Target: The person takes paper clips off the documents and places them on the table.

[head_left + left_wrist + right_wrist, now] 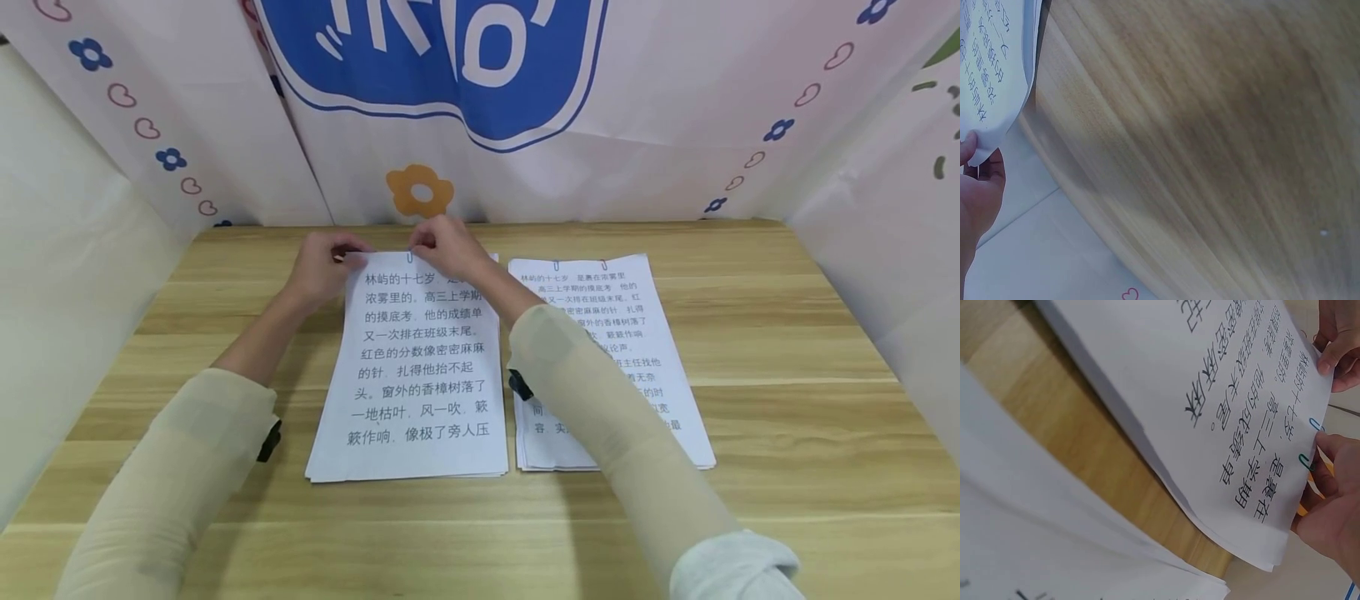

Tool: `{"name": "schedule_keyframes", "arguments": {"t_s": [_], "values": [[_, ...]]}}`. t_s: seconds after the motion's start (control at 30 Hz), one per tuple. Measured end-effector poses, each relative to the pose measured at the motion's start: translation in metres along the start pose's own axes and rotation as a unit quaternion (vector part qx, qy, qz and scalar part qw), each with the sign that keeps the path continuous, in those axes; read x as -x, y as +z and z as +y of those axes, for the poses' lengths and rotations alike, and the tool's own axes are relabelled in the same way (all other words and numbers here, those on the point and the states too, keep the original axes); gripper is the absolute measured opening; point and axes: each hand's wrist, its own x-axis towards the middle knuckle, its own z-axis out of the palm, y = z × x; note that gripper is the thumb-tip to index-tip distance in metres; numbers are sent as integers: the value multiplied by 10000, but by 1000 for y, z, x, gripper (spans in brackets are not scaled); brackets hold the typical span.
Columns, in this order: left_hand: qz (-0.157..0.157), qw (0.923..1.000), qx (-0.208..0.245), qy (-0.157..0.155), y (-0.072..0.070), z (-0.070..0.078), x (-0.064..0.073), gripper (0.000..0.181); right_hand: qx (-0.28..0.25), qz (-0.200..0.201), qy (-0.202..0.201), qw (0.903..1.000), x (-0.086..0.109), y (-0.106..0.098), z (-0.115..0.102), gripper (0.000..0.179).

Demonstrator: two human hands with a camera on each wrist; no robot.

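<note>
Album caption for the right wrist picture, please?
Left grip pinches printed pages; right grip is beside two paper clips.

A white backdrop (637,179) printed with a blue emblem (480,104), an orange flower (420,192), small hearts (122,95) and blue flowers (91,55) rises behind a wood-grain table (787,350).

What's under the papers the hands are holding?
The table shows around the papers, so they probably lie on it. What's right beneath is covered; I can't see it.
</note>
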Motion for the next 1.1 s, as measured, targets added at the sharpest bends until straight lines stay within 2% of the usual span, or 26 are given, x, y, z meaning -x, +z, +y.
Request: {"name": "schedule_keyframes", "arguments": {"t_s": [0.37, 0.8, 1.1], "values": [[39, 10000, -7, 77, 0, -1, -1, 18, 105, -142, 149, 9997, 0, -1, -4, 15], [46, 9999, 21, 137, 0, 0, -1, 18, 157, 1, 341, 9993, 0, 0, -5, 13], [-9, 10000, 31, -64, 0, 1, 0, 18, 123, 96, 404, 9991, 1, 1, -6, 13]]}}
